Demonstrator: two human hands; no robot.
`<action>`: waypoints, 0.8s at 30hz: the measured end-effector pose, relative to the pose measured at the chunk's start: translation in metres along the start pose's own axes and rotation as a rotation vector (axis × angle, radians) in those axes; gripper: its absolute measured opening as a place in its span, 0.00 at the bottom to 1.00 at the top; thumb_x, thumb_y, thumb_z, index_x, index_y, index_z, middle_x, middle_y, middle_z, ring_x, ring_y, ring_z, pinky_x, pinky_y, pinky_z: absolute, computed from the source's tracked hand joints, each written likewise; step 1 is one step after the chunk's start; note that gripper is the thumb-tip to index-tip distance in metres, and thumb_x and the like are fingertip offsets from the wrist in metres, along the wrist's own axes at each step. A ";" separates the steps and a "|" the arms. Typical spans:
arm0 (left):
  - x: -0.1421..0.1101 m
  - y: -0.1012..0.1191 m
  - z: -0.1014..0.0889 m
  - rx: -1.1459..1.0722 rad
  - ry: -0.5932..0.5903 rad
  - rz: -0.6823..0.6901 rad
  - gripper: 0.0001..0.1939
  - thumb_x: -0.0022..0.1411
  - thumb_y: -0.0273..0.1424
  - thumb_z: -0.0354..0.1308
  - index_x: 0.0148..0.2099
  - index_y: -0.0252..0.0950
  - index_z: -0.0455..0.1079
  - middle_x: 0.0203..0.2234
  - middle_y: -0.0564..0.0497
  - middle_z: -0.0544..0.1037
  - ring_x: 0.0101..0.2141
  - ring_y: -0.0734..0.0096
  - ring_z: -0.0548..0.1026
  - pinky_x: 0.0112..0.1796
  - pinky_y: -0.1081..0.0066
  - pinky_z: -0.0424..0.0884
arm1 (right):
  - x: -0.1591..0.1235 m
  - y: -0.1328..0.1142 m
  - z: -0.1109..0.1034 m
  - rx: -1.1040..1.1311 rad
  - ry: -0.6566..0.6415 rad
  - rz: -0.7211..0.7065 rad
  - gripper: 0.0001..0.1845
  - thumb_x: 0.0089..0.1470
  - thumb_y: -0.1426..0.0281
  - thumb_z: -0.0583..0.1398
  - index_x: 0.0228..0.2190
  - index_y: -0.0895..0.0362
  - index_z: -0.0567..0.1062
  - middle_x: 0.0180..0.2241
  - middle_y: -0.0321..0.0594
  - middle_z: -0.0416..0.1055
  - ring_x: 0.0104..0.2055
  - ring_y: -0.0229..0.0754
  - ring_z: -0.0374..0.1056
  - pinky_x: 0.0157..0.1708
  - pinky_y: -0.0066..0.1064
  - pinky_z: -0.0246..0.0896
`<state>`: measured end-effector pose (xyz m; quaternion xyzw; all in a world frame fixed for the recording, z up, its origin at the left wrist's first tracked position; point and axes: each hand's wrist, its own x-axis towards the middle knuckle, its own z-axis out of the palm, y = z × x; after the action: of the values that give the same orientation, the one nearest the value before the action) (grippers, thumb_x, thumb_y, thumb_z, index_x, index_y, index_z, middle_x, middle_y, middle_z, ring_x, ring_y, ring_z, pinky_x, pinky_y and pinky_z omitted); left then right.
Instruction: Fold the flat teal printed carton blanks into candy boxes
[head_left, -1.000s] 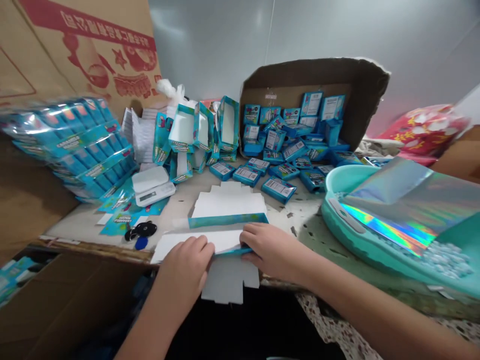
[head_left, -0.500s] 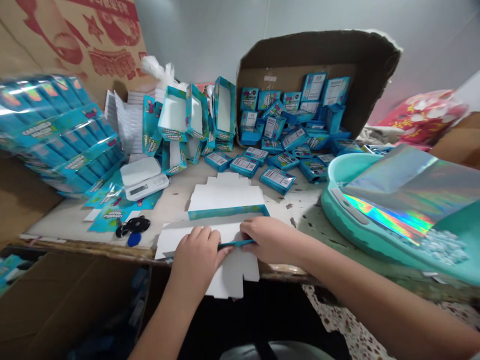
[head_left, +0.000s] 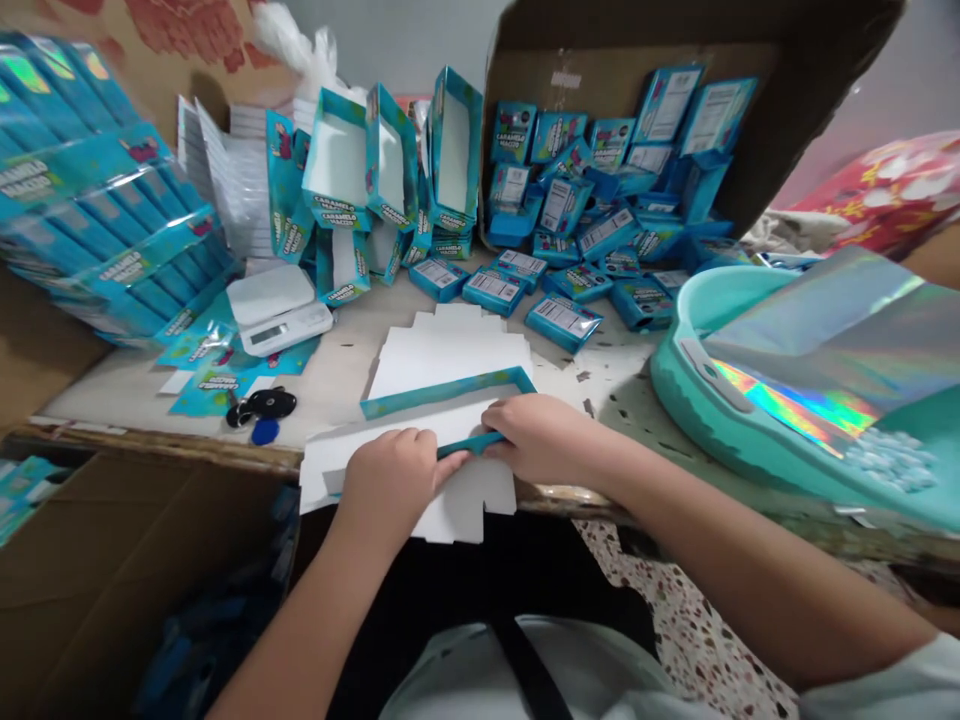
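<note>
The left hand (head_left: 397, 475) and right hand (head_left: 529, 430) are side by side, fingers curled narrowly over the slim blue near wall (head_left: 481, 441) of a part-folded, white cardboard blank (head_left: 450, 350). The blank lies beneath and between them, overhanging the front edge of the tabletop (head_left: 351, 365), its long axis crosswise (right end slightly farther away); the matching blue far wall (head_left: 450, 392) stands beyond both, nearer the right.

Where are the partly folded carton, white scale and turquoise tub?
Partly folded carton (head_left: 450, 418), head view: white inner base.
White scale (head_left: 270, 294), head view: weighing plate.
Turquoise tub (head_left: 694, 402), head view: outer wall.
</note>
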<state>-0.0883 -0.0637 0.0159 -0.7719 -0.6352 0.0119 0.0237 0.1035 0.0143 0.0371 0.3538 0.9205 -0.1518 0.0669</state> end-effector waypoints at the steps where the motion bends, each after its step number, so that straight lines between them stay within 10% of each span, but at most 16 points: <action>1: -0.001 -0.001 -0.002 0.002 -0.011 0.002 0.23 0.70 0.48 0.49 0.33 0.35 0.71 0.25 0.46 0.76 0.30 0.57 0.75 0.26 0.67 0.52 | 0.000 0.000 0.001 0.009 -0.002 0.003 0.09 0.59 0.67 0.59 0.33 0.58 0.76 0.35 0.49 0.78 0.37 0.50 0.73 0.30 0.34 0.55; 15: -0.003 -0.041 -0.012 -0.256 -0.213 0.000 0.26 0.63 0.56 0.54 0.26 0.39 0.64 0.24 0.51 0.74 0.29 0.61 0.74 0.27 0.68 0.50 | 0.006 0.010 -0.004 0.156 -0.031 -0.003 0.08 0.55 0.64 0.63 0.32 0.56 0.80 0.30 0.41 0.78 0.30 0.42 0.69 0.26 0.30 0.51; 24: -0.030 -0.039 -0.013 -0.043 0.150 -0.096 0.21 0.61 0.52 0.60 0.35 0.38 0.71 0.32 0.48 0.79 0.37 0.51 0.78 0.40 0.57 0.64 | 0.000 0.010 0.008 0.188 0.128 0.024 0.06 0.55 0.67 0.63 0.32 0.57 0.79 0.32 0.43 0.77 0.32 0.43 0.68 0.29 0.31 0.49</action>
<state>-0.1320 -0.0862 0.0309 -0.7397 -0.6679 -0.0607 0.0552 0.1106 0.0188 0.0268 0.3786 0.9003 -0.2137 -0.0238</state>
